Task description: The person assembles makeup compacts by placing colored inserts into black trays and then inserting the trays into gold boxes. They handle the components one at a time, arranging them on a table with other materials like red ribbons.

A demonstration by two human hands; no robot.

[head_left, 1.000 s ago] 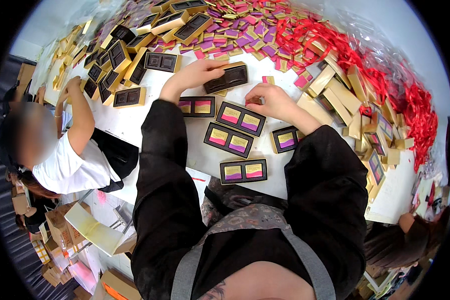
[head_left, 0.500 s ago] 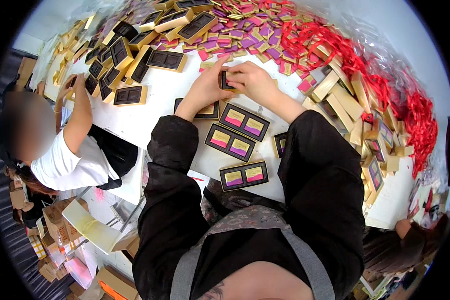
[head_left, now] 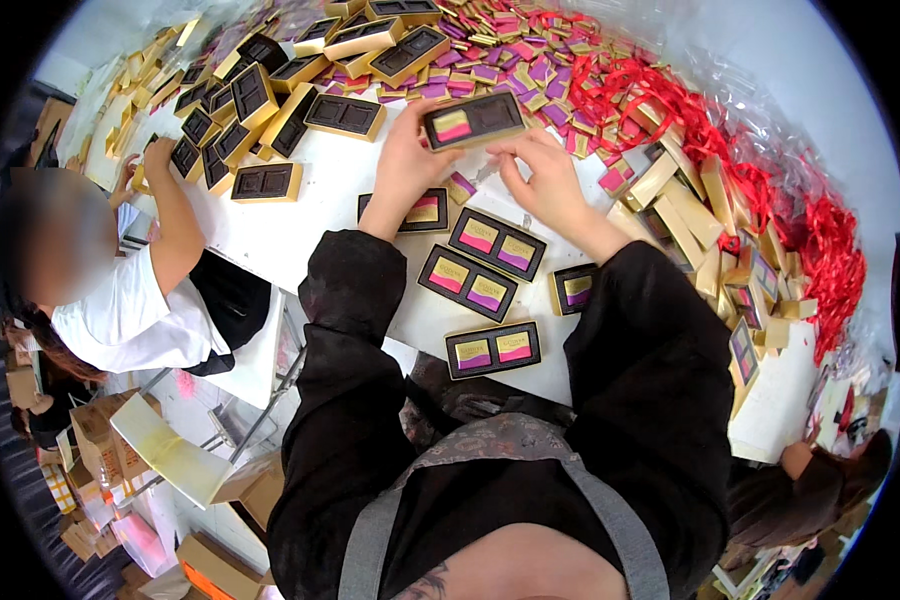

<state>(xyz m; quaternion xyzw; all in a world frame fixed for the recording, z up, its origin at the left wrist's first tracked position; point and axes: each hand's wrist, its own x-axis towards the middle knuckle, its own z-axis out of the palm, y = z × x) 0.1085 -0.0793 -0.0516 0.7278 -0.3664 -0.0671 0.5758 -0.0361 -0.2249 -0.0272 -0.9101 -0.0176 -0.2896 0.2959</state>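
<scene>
My left hand [head_left: 404, 165] grips the left end of a gold box [head_left: 500, 137] with a black two-compartment insert. A pink-and-gold square piece [head_left: 452, 124] sits in its left compartment; nothing lies in the right one. Close to the box's lower right edge is my right hand [head_left: 550, 185], thumb and forefinger apart with nothing visible between them. Below the box, a purple-and-gold piece [head_left: 461, 188] lies on the white table [head_left: 340, 205]. Nearer me are several filled boxes [head_left: 482, 277], one partly behind my left wrist and another beside my right sleeve.
Boxes with unfilled inserts [head_left: 266, 182] pile up at the left. Loose pink and purple pieces [head_left: 515, 75] cover the far middle. Gold boxes [head_left: 685, 200] and red ribbons [head_left: 830, 240] heap at the right. A co-worker [head_left: 125, 300] works at the left.
The box in my left hand has been raised and tilted, showing its insert. My right hand has drawn away from my left, toward the right. The purple-and-gold piece below is now visible.
</scene>
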